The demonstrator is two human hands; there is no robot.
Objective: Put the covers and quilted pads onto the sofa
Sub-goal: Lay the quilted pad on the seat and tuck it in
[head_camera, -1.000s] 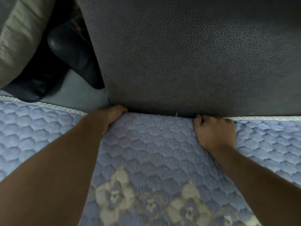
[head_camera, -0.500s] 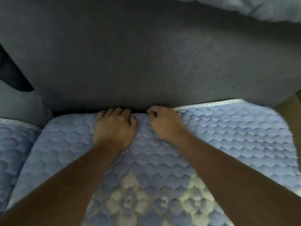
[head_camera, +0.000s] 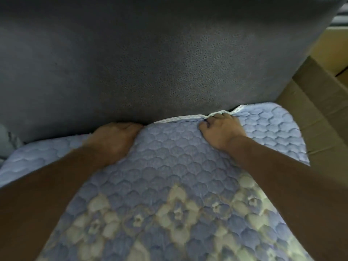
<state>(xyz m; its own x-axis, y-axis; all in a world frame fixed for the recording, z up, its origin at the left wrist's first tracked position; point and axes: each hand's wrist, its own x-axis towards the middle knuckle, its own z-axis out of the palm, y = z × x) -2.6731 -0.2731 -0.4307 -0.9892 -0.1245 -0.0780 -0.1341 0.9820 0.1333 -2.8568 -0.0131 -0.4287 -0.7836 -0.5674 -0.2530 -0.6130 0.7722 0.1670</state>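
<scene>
The big dark sofa back (head_camera: 169,63) fills the top of the view, and the blue quilted pad (head_camera: 178,166) lies on the seat just under it, running all the way down to the bottom edge. A moment ago the two hands sat close together near the middle of the pad's back edge. Now they are well apart. The right hand (head_camera: 222,130) has slid out toward the pad's right corner, and the left hand (head_camera: 113,140) has slid out the other way. This looks like the pad's back edge getting pushed into the crack where the seat meets the back, bit by bit along its length. The middle part seems tucked in already. The white trim (head_camera: 180,118) between the hands shows above the crack, so that bit looks not fully tucked yet.

The right hand's fingers (head_camera: 216,117) are curled and bunch up the trim at the back edge. The left hand is blurry. Its fingers go down into the crack on top of the pad, and I cannot tell if they grip the cloth or just push it.

A brown cardboard box (head_camera: 320,110) stands beside the sofa on the right, cut off by the edge. The front of the pad and the rest of the sofa are out of view.
</scene>
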